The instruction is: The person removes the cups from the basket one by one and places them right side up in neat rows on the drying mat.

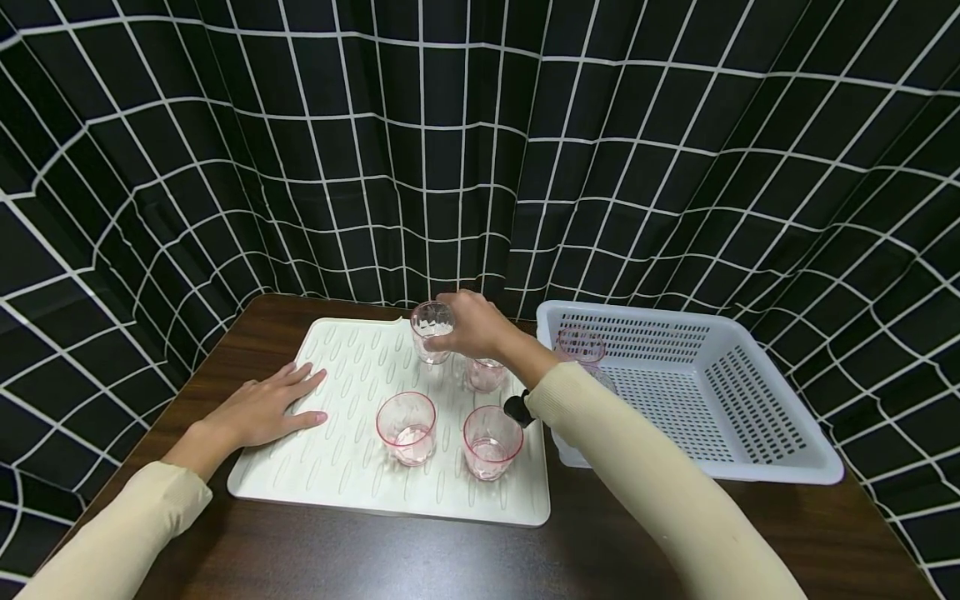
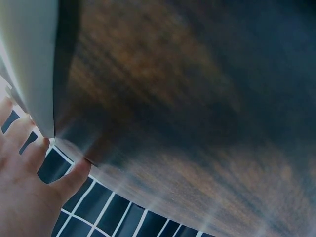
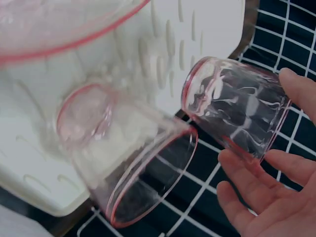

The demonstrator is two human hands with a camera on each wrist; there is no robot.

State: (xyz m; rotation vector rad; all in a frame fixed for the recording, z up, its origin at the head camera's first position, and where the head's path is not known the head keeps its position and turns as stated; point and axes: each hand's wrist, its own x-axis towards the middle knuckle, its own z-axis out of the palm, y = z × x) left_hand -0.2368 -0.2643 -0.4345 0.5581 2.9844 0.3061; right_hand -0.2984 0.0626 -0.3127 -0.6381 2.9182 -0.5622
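**Right hand holding a tumbler at the far side of a white mat**

A black, white-gridded curtain (image 1: pixel 480 150) is hanging behind a dark wooden table (image 1: pixel 360 550). At right, a pale perforated basket (image 1: pixel 720 375) is holding at least one basket tumbler (image 1: pixel 581 346); beside it, a white patterned mat (image 1: pixel 345 433) is lying flat. The left hand (image 1: pixel 270 404) is resting on the mat's left edge, fingers spread, gripping nothing. The right hand (image 1: pixel 480 327) is gripping a held tumbler (image 1: pixel 432 333) near its rim, between thumb and fingers, mouth upward, over the mat's far side; from where I am standing, I cannot tell whether its base is touching. Just beside it, partly behind the right hand, a second tumbler (image 1: pixel 486 377) is standing; nearer the person, a left front tumbler (image 1: pixel 407 429) and a right front tumbler (image 1: pixel 492 443) are standing apart. The step in hand, I am judging, is the positioning of this single piece, whether set-down or lift being unclear; the next move is calling for a steady, upright hold, clear of its neighbour.
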